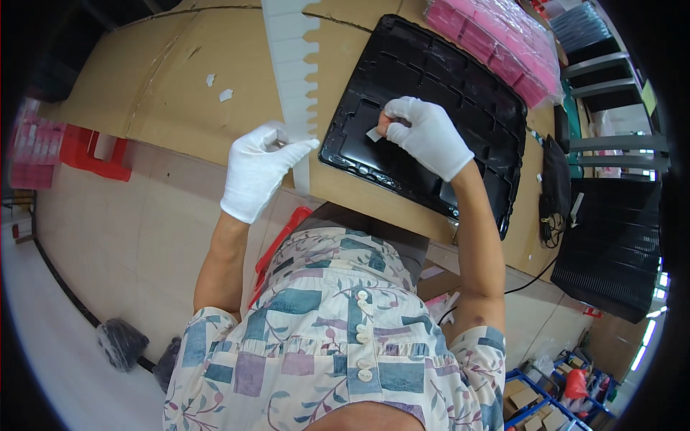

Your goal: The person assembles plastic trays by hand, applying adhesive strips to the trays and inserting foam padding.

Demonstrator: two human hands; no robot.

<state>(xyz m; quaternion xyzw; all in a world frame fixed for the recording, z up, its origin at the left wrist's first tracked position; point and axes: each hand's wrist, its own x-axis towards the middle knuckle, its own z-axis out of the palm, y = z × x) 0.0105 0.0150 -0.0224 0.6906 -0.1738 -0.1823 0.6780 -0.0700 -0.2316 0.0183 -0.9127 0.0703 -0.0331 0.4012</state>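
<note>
My left hand, in a white glove, is closed at the edge of a long white strip with a row of notches down its right side. The thumb lies across the strip, whose lower end hangs over the table's near edge. My right hand, gloved with bare fingertips showing, pinches a small white piece. It is over the left part of a black plastic tray with shallow moulded compartments. Whether the piece touches the tray I cannot tell.
Brown cardboard covers the table, with small white scraps on it. Pink trays wrapped in clear film stand beyond the black tray. At right are a black pouch with a cable and a ribbed black stack. A red stool is below.
</note>
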